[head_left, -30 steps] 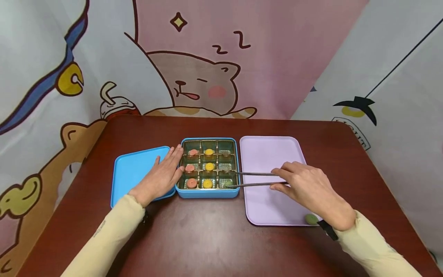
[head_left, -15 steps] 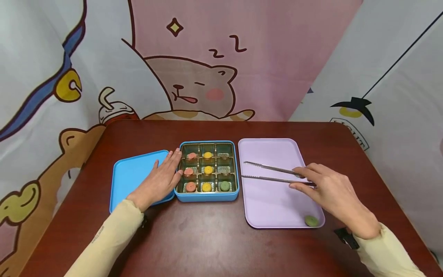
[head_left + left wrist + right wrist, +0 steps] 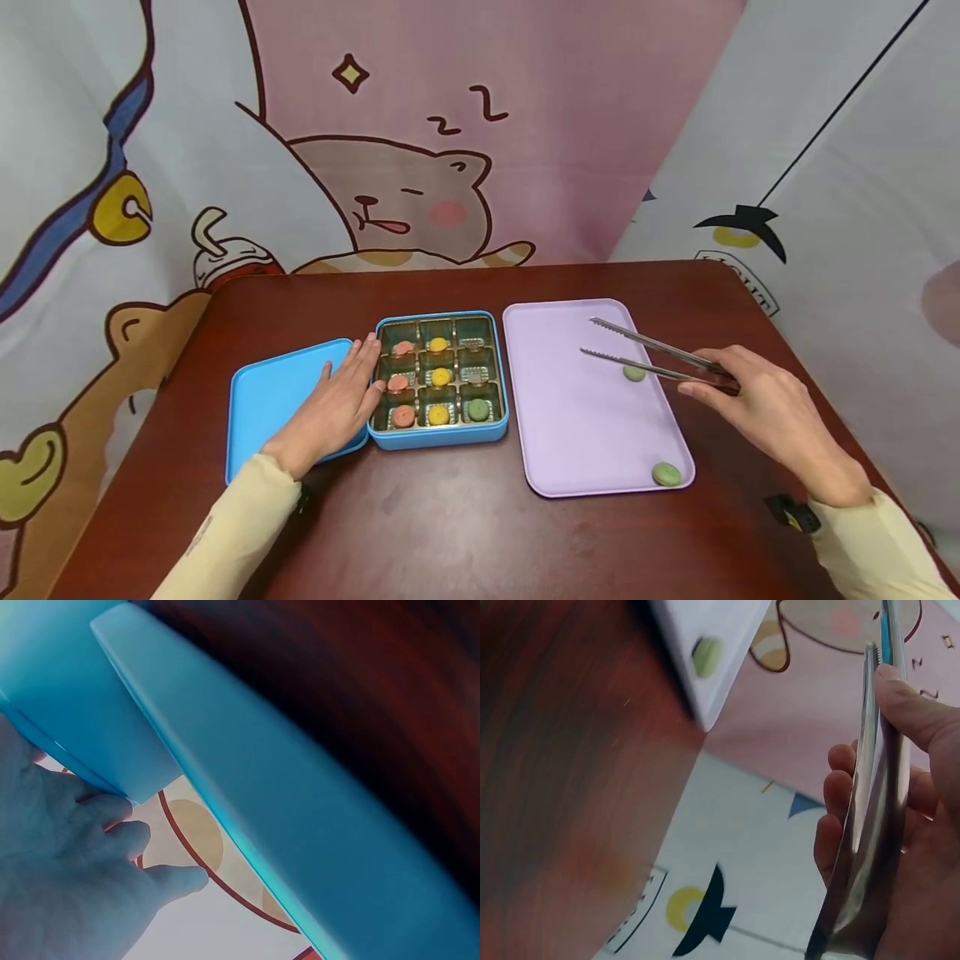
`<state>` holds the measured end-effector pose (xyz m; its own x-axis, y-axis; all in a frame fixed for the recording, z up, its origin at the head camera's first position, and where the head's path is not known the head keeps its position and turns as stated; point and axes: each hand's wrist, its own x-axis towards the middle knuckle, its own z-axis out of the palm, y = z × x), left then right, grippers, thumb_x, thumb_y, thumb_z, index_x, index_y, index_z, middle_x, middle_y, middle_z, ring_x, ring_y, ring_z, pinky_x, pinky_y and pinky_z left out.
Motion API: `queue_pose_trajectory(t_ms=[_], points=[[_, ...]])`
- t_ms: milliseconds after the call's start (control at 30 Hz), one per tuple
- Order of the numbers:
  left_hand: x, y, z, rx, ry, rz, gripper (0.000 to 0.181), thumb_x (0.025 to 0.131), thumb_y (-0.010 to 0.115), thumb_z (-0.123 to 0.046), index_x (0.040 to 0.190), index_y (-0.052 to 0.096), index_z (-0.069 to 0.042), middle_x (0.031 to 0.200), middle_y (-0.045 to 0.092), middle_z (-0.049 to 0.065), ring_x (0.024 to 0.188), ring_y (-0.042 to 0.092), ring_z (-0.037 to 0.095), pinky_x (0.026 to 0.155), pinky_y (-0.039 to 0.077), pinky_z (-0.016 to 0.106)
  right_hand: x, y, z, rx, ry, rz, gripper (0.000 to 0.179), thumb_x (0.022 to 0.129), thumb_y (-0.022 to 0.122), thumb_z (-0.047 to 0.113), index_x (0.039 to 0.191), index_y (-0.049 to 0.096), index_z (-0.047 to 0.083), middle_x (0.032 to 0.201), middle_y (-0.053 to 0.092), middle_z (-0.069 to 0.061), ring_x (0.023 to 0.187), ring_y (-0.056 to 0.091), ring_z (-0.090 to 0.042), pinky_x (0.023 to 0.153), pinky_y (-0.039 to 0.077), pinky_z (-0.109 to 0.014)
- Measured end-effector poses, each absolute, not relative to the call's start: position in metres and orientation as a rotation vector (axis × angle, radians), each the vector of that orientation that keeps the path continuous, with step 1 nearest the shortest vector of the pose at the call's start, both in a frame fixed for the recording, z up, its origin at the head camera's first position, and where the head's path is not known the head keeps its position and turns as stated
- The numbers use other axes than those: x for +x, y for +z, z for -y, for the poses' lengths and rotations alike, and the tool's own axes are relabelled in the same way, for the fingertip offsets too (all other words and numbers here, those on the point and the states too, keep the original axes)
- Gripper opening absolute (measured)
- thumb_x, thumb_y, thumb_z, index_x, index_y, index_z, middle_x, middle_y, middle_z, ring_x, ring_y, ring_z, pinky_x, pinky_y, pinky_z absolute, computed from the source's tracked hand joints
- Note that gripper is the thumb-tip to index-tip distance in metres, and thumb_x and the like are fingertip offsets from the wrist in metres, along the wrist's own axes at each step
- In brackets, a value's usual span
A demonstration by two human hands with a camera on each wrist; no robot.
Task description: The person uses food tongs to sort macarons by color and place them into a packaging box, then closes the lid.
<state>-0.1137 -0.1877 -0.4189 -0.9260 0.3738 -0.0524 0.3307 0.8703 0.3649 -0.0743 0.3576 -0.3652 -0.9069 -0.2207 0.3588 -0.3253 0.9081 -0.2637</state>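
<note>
Metal tongs (image 3: 652,354) are held by my right hand (image 3: 776,408), thumb on one arm and fingers on the other, their tips apart over the lilac tray (image 3: 577,450). Two green macarons lie on that tray: one (image 3: 634,372) by the tongs, the other (image 3: 667,474) in the near right corner. My left hand (image 3: 330,408) rests with straight fingers against the left side of the blue box (image 3: 442,436). Inside its divided insert, pink macarons (image 3: 403,416) fill the left column and yellow macarons (image 3: 438,414) the middle one. A green macaron (image 3: 477,409) sits in the front right compartment.
Beneath my left hand a blue lid (image 3: 277,400) lies on the brown table (image 3: 420,533), touching or close to the box's left side. A cartoon-printed cloth (image 3: 585,125) hangs behind the table.
The tongs have withdrawn rightward from the box to above the tray, leaving the green macaron in the front right compartment. My left hand stays against the box. The head view has shifted slightly.
</note>
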Motion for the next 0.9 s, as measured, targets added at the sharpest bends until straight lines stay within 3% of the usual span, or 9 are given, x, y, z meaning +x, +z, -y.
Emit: queue_pose_trajectory(t_ms=[267, 467, 633, 900], points=[[-0.114, -0.419, 0.185, 0.543, 0.568, -2.904, 0.067, 0.114, 0.038, -0.036, 0.167, 0.009, -0.007, 0.174, 0.004, 0.010, 0.160, 0.003, 0.031, 0.120, 0.007, 0.070, -0.073, -0.377, -0.394, 0.364, 0.410, 2.891, 0.046, 0.085, 0.087, 0.027, 0.120, 0.067, 0.005, 0.097, 0.066, -0.007, 0.081, 0.058, -0.023, 0.063, 0.048, -0.045], [-0.114, -0.418, 0.184, 0.562, 0.570, -2.911, 0.067, 0.114, 0.038, -0.035, 0.167, 0.010, -0.007, 0.174, 0.004, 0.010, 0.159, 0.005, 0.034, 0.119, 0.008, 0.071, -0.070, -0.386, -0.418, 0.319, 0.374, 2.942, 0.047, 0.087, 0.085, 0.030, 0.120, 0.066, 0.003, 0.104, 0.068, -0.016, 0.085, 0.061, -0.032, 0.066, 0.049, -0.059], [-0.112, -0.418, 0.186, 0.584, 0.564, -2.941, 0.066, 0.114, 0.038, -0.035, 0.166, 0.013, -0.004, 0.173, 0.008, 0.013, 0.158, 0.008, 0.037, 0.118, 0.011, 0.072, -0.069, -0.389, -0.426, 0.329, 0.300, 2.975, 0.047, 0.088, 0.084, 0.033, 0.120, 0.066, 0.004, 0.102, 0.068, -0.015, 0.081, 0.061, -0.029, 0.062, 0.050, -0.055], [-0.112, -0.419, 0.188, 0.531, 0.570, -2.903, 0.067, 0.114, 0.036, -0.037, 0.167, 0.008, -0.007, 0.174, 0.003, 0.009, 0.160, 0.003, 0.031, 0.120, 0.008, 0.069, -0.073, -0.393, -0.429, 0.376, 0.194, 2.944, 0.047, 0.083, 0.088, 0.028, 0.119, 0.069, 0.004, 0.103, 0.069, -0.016, 0.080, 0.064, -0.033, 0.062, 0.051, -0.060]])
